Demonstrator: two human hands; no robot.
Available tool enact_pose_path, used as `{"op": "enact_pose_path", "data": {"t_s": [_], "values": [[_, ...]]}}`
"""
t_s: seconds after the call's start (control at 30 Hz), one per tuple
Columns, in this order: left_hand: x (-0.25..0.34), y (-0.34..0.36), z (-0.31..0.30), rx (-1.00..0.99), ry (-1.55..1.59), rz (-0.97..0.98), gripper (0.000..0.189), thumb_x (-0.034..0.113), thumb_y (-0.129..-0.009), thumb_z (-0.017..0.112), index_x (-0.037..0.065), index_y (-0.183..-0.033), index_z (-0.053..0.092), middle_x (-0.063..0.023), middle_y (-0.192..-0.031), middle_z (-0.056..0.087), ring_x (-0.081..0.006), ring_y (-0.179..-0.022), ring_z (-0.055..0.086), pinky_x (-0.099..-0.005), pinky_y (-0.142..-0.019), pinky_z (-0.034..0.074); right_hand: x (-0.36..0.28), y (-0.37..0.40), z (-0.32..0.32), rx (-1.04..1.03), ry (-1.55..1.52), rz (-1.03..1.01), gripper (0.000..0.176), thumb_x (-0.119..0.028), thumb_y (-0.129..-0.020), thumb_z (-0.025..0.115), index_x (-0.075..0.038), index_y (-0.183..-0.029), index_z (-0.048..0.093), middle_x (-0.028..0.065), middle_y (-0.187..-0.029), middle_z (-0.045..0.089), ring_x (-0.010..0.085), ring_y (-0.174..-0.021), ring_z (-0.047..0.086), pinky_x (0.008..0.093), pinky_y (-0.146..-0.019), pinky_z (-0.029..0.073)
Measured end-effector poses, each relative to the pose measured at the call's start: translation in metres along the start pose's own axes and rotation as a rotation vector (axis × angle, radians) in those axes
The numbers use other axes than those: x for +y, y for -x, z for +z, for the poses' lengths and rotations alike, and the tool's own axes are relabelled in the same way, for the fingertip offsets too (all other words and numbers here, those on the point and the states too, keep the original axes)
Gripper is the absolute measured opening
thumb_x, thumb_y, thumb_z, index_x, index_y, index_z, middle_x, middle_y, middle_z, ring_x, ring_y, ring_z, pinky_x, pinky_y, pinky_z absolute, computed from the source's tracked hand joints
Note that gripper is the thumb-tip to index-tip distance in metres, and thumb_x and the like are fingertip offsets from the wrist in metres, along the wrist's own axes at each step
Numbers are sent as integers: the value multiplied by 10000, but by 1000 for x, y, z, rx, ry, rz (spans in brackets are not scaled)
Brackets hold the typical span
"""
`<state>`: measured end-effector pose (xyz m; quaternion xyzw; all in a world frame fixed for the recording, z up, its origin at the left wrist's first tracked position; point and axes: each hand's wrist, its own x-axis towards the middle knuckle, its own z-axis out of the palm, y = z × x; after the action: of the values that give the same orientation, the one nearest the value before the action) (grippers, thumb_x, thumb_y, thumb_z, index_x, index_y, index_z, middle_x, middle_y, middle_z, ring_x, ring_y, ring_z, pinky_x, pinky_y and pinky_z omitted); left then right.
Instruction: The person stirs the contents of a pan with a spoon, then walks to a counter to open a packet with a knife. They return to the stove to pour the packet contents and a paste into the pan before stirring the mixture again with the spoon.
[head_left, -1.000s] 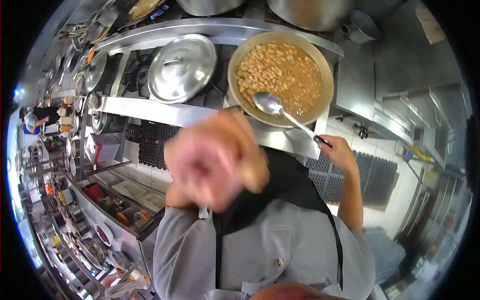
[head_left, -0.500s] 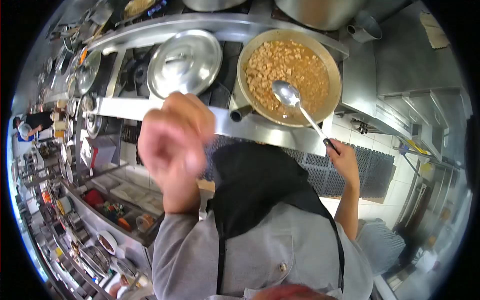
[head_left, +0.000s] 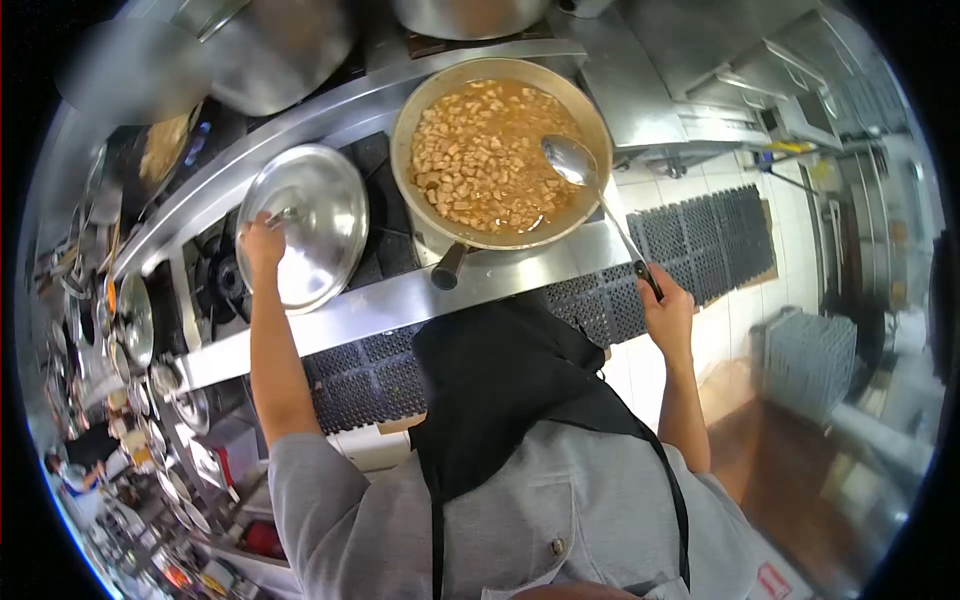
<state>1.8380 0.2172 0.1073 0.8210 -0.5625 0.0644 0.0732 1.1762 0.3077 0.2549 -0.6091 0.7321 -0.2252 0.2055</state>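
Note:
My right hand [head_left: 668,305] is closed round the black handle of a large metal serving spoon [head_left: 571,160]. The spoon's bowl rests at the right side of a wide pan [head_left: 401,165], over diced meat in brown sauce [head_left: 490,150]. At the left, my left hand [head_left: 262,242] grips the handle of a round metal pot lid [head_left: 325,215], which lies on the burners beside the pan. The fingertips are partly hidden behind the hand. A dark pan handle [head_left: 449,268] points toward me over the stove's front edge.
Large metal pots [head_left: 275,60] stand behind the stove rail. A lit burner shows beneath a pan of food [head_left: 163,148] at the far left. Black perforated mats [head_left: 690,240] cover the floor. Another person [head_left: 75,470] is in the distance at left.
My left hand has moved from in front of me, forward and left, and taken hold of the lid's handle. My right hand keeps the spoon in the pan. The view has shifted.

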Motion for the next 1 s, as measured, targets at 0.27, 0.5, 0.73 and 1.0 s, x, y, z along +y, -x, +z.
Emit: {"op": "enact_pose_path", "data": {"t_s": [0.27,0.5,0.73,1.0], "values": [[1,-7,-6,-286,-116,18,418,136,-774,612,140,-1191,633,-193,-1204,550,-431,-1149,483,-474,-989,420,0,34,25,173,-32,84,303,-170,-878,650,-1,-1130,653,225,-811,677,333,-686,679,384,-611,502],[9,52,-29,142,145,-114,551,173,-757,709,74,-1279,561,-257,-1167,529,-416,-1106,501,-480,-994,391,26,16,61,152,257,-171,307,-177,-932,582,-47,-1208,545,191,-877,659,387,-710,648,471,-597,504],[45,249,-62,313,236,-635,397,61,-782,674,-30,-1158,581,-177,-967,579,-321,-895,554,-436,-812,463,74,-36,81,-8,188,-271,299,-178,-946,552,-54,-1216,519,216,-928,656,431,-762,636,500,-638,498],[211,553,11,-193,282,-1349,508,175,-740,746,-13,-1170,549,-215,-1039,619,-396,-1053,580,-466,-920,462,111,-145,82,-155,-139,-198,301,-215,-939,589,-70,-1198,539,161,-689,597,271,-663,654,425,-605,488]]}}
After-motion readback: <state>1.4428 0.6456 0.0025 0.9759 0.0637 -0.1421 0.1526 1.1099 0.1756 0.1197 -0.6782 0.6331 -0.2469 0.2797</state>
